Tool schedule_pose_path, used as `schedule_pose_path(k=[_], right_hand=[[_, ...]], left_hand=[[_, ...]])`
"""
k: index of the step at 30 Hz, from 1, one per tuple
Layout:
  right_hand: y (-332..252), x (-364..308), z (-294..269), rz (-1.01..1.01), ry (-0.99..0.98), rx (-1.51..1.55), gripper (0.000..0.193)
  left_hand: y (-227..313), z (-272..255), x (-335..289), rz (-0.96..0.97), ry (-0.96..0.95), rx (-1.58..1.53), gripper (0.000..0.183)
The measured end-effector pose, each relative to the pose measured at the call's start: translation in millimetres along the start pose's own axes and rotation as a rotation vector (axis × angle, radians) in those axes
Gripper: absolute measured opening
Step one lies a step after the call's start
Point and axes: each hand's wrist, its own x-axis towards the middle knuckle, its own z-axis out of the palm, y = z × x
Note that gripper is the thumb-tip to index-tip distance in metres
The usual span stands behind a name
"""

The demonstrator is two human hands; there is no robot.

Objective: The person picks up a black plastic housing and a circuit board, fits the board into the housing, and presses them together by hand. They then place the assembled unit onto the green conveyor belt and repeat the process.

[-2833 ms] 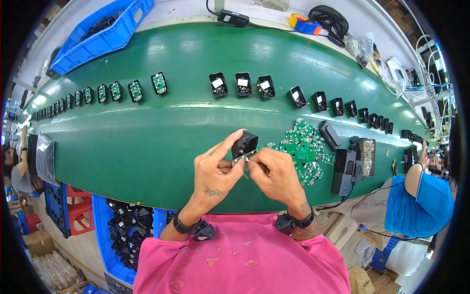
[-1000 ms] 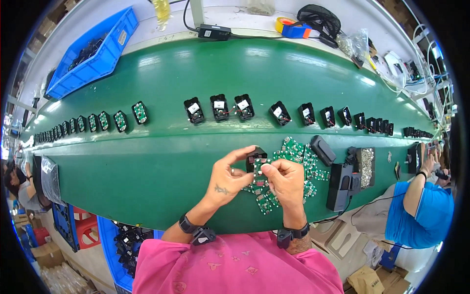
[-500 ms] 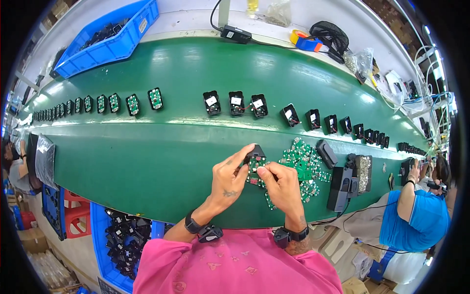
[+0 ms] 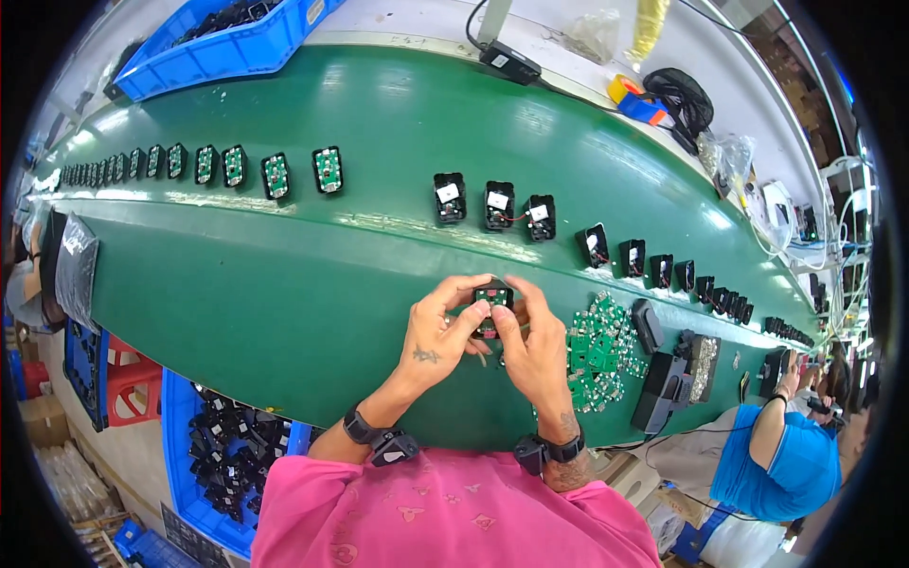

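Note:
Both hands are closed around a small black plastic housing [image 4: 491, 285] in front of me. A green circuit board [image 4: 493, 297] sits in its open side, facing up. My left hand [image 4: 438, 328] grips the housing from the left, its thumb lying on the board. From the other side my right hand [image 4: 536, 346] holds it, with that thumb also pressed on the board. The fingers partly cover the housing, so whether the board sits flush is hidden. Just right of my right hand lies a loose pile of green circuit boards [image 4: 598, 350].
Housings with boards [image 4: 328, 169] line the green bench's left; open housings with wires [image 4: 498, 205] line its right. Beyond the pile are a black device [image 4: 660, 390] and a box of small metal parts [image 4: 704, 358]. Blue bins stand at back left [image 4: 213, 68] and lower left [image 4: 180, 473]. A co-worker [image 4: 776, 454] sits right.
The board, tilted against the housing before, now lies in its opening. My right hand has moved from the board's lower edge up around the housing, and both thumbs press down. The view has shifted.

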Motion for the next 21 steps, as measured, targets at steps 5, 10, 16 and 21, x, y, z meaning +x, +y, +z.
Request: schedule_pose_path(k=[5, 10, 16, 21], right_hand=[[-6, 12, 14, -0.031, -0.109, 0.116, 0.038], [6, 19, 38, -0.086, -0.023, 0.235, 0.036], [10, 35, 47, -0.092, -0.003, 0.202, 0.035], [17, 65, -3, -0.231, 0.003, -0.063, 0.031]], left_hand=[[2, -8, 4, -0.034, 0.027, -0.003, 0.034], [-2, -12, 8, 0.053, 0.105, 0.022, 0.029], [-4, -14, 22, 0.158, 0.183, 0.179, 0.026], [27, -58, 72, 0.147, 0.272, 0.26, 0.025]])
